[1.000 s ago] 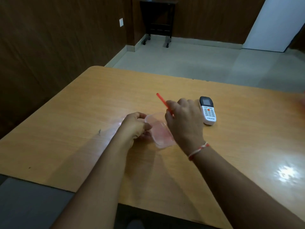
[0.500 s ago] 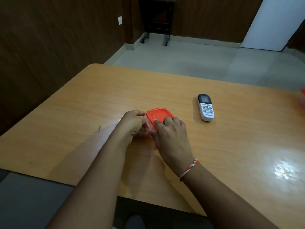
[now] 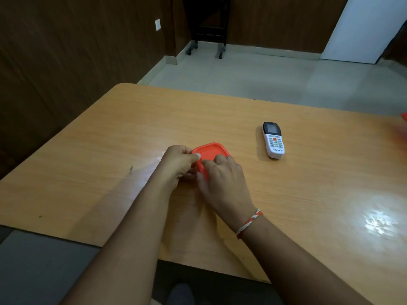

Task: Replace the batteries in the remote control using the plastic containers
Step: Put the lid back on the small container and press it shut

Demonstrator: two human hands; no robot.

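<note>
A small plastic container with an orange lid (image 3: 211, 152) sits on the wooden table (image 3: 132, 133) in front of me. My left hand (image 3: 179, 162) grips its left side, thumb on the lid's rim. My right hand (image 3: 220, 179) lies over its near right part, fingers curled down on the lid. The container's clear body is hidden behind my hands. A white remote control (image 3: 273, 140) with a dark screen lies face up to the right, apart from both hands.
At the table's far right edge an orange object (image 3: 403, 116) is cut off by the frame. A dark wheeled stand (image 3: 207, 29) is by the wood-panelled wall. Tiled floor lies beyond the table.
A second ago my right hand held the orange lid up on edge over the open clear container. The lid now lies flat on the container and both hands press around it.
</note>
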